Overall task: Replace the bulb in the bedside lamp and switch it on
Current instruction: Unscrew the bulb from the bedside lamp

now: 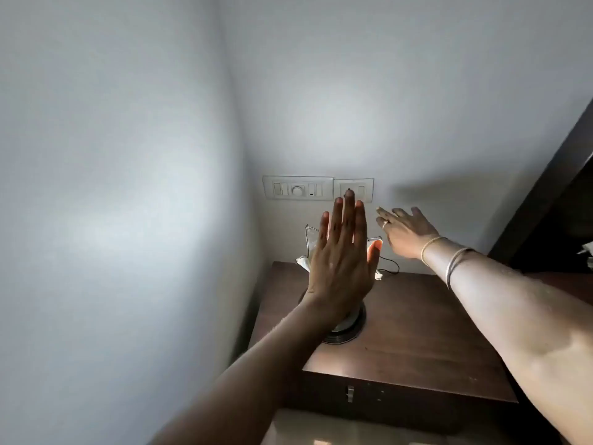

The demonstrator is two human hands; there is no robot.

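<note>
The bedside lamp stands on a dark wooden bedside table, with pale petal-shaped shade pieces and a round dark base. It is lit: light glows through and around my left hand, which is held flat, fingers together, in front of the shade and hides the bulb. My right hand is spread open to the right of the lamp, near the wall, below a socket plate. Neither hand holds anything.
A wider switch plate with a round dial is on the wall left of the socket plate. A thin black cord runs behind the lamp. White walls meet in a corner at left. A dark wooden frame rises at right.
</note>
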